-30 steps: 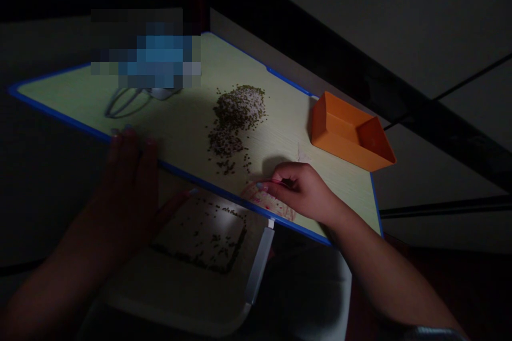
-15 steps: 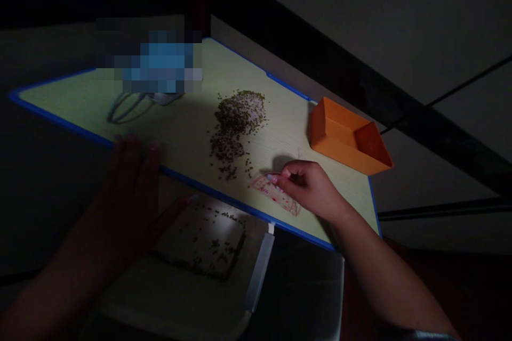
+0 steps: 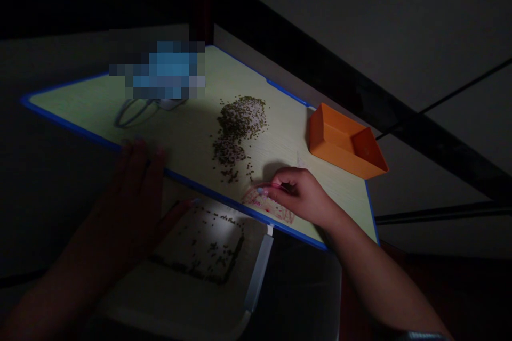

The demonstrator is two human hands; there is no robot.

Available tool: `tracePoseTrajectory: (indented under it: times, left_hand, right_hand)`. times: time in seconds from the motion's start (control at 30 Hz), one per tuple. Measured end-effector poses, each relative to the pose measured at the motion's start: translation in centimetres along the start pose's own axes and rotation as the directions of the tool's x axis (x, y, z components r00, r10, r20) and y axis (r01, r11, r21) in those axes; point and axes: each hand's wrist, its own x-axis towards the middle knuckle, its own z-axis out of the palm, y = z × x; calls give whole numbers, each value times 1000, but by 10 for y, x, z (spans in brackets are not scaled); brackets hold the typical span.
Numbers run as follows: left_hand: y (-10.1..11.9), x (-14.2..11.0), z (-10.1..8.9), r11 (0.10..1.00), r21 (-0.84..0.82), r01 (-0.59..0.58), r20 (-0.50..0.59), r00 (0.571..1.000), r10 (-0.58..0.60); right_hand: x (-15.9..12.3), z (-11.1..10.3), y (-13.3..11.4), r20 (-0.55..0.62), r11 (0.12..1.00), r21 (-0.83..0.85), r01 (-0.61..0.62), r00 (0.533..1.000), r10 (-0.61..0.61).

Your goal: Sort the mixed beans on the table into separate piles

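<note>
We log a translucent plastic piece (image 3: 267, 205) with pink markings, lying at the near edge of the worktop (image 3: 188, 141), pinched in the right hand (image 3: 302, 197). Just beyond it sits a heap of small green seeds (image 3: 240, 128) over pale grains (too dim to name the kinds), with loose seeds straggling toward the piece.

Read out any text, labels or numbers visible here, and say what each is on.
No legible text anywhere.
Red print on the pinkish printed piece at the right hand: too small and blurred to read.
Blue object: pixelated, nothing readable.
Orange tray: no visible markings.
</note>
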Motion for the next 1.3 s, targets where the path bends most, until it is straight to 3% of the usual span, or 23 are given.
tracePoseTrajectory:
  times: [0.2, 0.37, 0.57, 1.0, 1.3]
  left_hand:
    - [0, 1, -2, 1000, -11, -16, 15, 1000, 16]
    - [0, 0, 1, 1000, 8, -3, 3, 1000, 3]
    - [0, -1, 2, 1000, 1, 19, 2, 1000, -19]
    - [-1, 1, 1, 1000, -14, 12, -10, 1000, -13]
    - [-4, 0, 3, 1000, 2, 20, -12, 1000, -20]
  right_hand:
    - [-3, 1, -6, -14, 998, 59, 31, 999, -31]
    - [-3, 1, -1, -115, 998, 41, -57, 991, 61]
    - [4, 6, 0, -103, 993, -5, -118, 988, 117]
    - [2, -2, 9, -205, 962, -135, -238, 957, 208]
    - [8, -11, 21, -279, 949, -85, -305, 921, 271]
